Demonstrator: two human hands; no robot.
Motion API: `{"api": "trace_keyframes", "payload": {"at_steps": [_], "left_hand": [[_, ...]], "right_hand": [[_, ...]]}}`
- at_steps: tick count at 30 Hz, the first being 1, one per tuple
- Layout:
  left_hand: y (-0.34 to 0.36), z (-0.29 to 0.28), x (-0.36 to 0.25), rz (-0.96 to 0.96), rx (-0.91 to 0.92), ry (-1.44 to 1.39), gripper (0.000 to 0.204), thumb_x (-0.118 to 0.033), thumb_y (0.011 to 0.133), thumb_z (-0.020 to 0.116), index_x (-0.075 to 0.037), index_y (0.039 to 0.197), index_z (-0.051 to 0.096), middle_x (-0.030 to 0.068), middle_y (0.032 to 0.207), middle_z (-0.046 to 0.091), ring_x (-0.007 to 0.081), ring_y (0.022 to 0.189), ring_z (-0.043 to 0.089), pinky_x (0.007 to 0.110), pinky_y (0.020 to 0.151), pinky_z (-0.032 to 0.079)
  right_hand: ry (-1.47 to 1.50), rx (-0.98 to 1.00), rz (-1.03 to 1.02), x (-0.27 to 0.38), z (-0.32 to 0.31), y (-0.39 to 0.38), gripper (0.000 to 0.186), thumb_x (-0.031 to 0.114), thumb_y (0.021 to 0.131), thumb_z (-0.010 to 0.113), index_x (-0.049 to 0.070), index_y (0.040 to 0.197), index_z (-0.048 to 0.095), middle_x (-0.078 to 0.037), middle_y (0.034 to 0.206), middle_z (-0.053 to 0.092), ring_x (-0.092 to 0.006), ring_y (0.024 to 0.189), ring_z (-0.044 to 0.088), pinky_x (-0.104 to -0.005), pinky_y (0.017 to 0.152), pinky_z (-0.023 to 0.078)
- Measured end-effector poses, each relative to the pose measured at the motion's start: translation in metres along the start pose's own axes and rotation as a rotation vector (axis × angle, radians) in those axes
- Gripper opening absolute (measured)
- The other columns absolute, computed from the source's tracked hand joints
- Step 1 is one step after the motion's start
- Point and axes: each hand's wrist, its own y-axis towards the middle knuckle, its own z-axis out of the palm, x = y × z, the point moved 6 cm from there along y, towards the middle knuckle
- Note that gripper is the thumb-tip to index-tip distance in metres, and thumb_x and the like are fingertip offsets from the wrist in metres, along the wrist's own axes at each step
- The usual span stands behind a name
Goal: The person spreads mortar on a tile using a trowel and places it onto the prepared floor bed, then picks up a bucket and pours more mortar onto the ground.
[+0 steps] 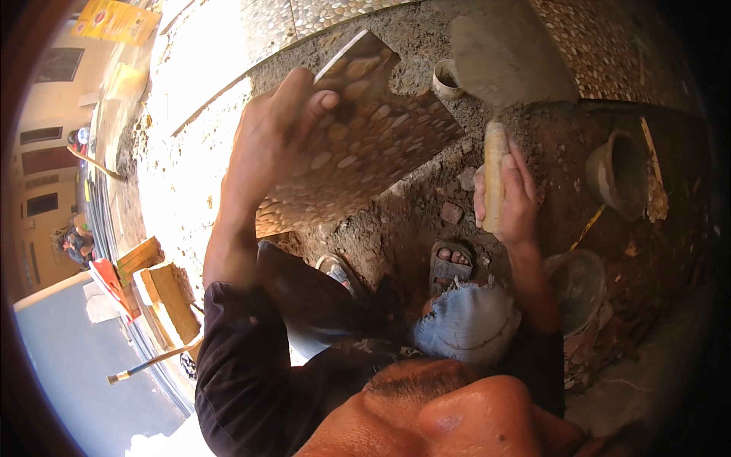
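Observation:
A tile [373, 145] with a brown pebble pattern is tilted up in front of me, a curved notch cut into its far edge. My left hand [270, 133] is closed on the tile's left side, thumb over the patterned face. To the right, my right hand [514, 190] wraps round a worn yellowish bar [495, 171], held lengthwise away from me; it looks like wood, though its kind is unclear. Just beyond the tile's notch, a short round pipe or cup [447, 78] sits in rough grey mortar [422, 49].
Pebble-patterned tiles [335, 15] cover the far floor. A grey slab-like patch [510, 61] lies at the far right. Two buckets [618, 175] [576, 286] stand on the soil to my right. Wooden blocks [169, 301] and a wooden-handled tool [156, 364] lie at left. My sandalled feet [451, 263] are below the tile.

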Motion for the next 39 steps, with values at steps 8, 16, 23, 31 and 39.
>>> {"api": "trace_keyframes", "payload": {"at_steps": [8,16,23,31,39], "left_hand": [[-0.003,0.0,0.002,-0.044,0.027,0.03,0.026,-0.028,0.093,0.059,-0.006,0.089,0.045,0.0184,0.072,0.06,0.0383,0.062,0.061,0.043,0.051,0.045],[-0.002,0.001,0.003,-0.079,0.047,0.015,0.027,-0.028,0.093,0.059,-0.006,0.089,0.044,0.0174,0.074,0.063,0.0395,0.064,0.061,0.045,0.053,0.046],[-0.001,-0.001,0.003,-0.066,0.027,0.054,0.028,-0.029,0.093,0.06,-0.006,0.089,0.045,0.0182,0.079,0.066,0.0388,0.066,0.063,0.044,0.054,0.048],[-0.001,0.002,0.007,-0.094,0.035,-0.013,0.028,-0.028,0.092,0.06,-0.005,0.09,0.045,0.0176,0.077,0.066,0.0366,0.066,0.064,0.043,0.053,0.048],[0.001,0.003,0.006,-0.033,0.016,-0.009,0.026,-0.026,0.093,0.059,-0.005,0.088,0.045,0.0163,0.075,0.064,0.0376,0.064,0.063,0.043,0.052,0.047]], "right_hand": [[0.052,0.132,0.151,-0.021,0.008,-0.003,0.051,0.037,0.101,0.035,0.005,0.141,0.033,-0.008,0.074,0.053,-0.0109,0.044,0.047,-0.0245,0.039,0.042],[0.052,0.113,0.109,-0.018,0.01,-0.004,0.052,0.037,0.1,0.036,0.005,0.142,0.034,-0.01,0.074,0.053,-0.0115,0.042,0.045,-0.0241,0.039,0.041],[0.136,0.091,0.086,-0.017,0.01,0.003,0.053,0.038,0.101,0.036,0.004,0.141,0.032,-0.009,0.073,0.054,-0.0121,0.043,0.048,-0.0238,0.036,0.04],[0.098,0.021,0.027,-0.018,0.004,0.007,0.051,0.039,0.1,0.036,0.004,0.139,0.035,-0.009,0.072,0.054,-0.0115,0.043,0.048,-0.0244,0.038,0.041],[0.07,-0.038,-0.009,-0.009,0.007,0.007,0.054,0.037,0.099,0.04,0.004,0.141,0.035,-0.01,0.073,0.053,-0.0114,0.045,0.046,-0.0236,0.041,0.041]]}}
